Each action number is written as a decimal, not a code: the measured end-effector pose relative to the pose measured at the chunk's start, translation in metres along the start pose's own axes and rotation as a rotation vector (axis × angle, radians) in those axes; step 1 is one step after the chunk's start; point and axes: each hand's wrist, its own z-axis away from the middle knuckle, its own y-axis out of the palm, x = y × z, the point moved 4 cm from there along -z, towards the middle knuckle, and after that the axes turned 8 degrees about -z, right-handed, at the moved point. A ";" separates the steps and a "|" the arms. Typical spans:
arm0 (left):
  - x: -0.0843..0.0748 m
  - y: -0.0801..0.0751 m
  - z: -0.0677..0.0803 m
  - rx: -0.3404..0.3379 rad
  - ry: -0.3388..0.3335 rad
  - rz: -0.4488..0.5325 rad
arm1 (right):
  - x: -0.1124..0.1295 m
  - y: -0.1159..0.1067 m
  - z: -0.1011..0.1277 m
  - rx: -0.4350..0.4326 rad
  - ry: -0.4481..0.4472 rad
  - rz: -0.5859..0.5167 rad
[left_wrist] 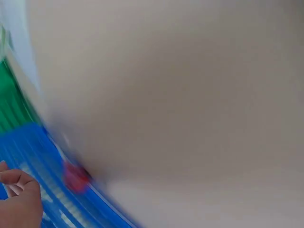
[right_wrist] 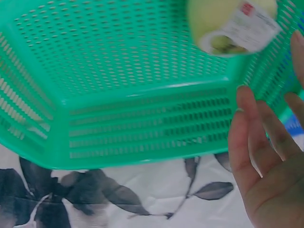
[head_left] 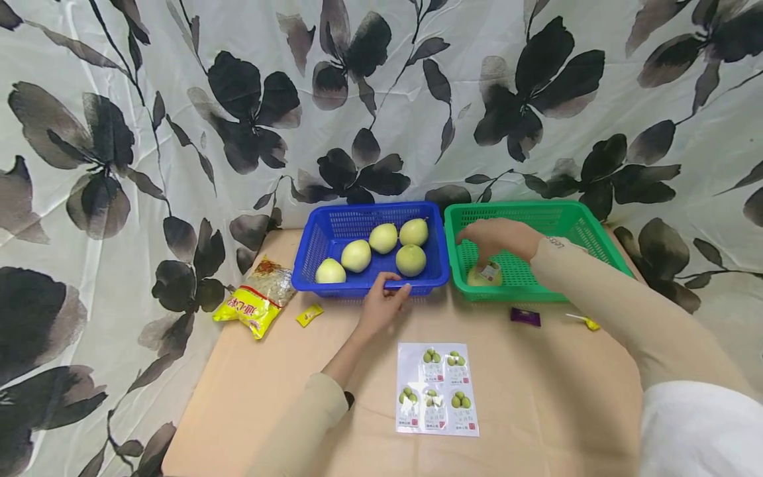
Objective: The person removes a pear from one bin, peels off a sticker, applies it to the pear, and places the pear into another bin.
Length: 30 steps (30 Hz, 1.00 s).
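Nearest, a sheet of fruit stickers (head_left: 438, 389) lay flat on the tan table (head_left: 536, 397), with some of its labels already peeled away. Just beyond it, the left hand (head_left: 381, 306) rested on the front rim of the blue basket (head_left: 369, 228), its fingers curled lightly over the edge; the left wrist view was too blurred to add more. Four pale green pears (head_left: 381, 255) sat loose inside that basket, none showing a label. Beside it on the right stood the green basket (head_left: 548, 222), holding a single pear (head_left: 484, 275): pale yellow-green, round, and bearing a white sticker printed with small green fruit and a red mark, plain in the right wrist view (right_wrist: 232, 23). The right hand (head_left: 497, 240) hovered just above this pear with fingers straight and loose, gripping nothing. A yellow snack packet (head_left: 256, 298) lay at the table's left edge, and a floral cloth (head_left: 238, 99) hung behind everything.
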 end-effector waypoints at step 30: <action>0.025 -0.104 0.005 -0.157 -0.080 -0.049 | 0.105 -0.025 -0.109 -0.005 0.001 0.032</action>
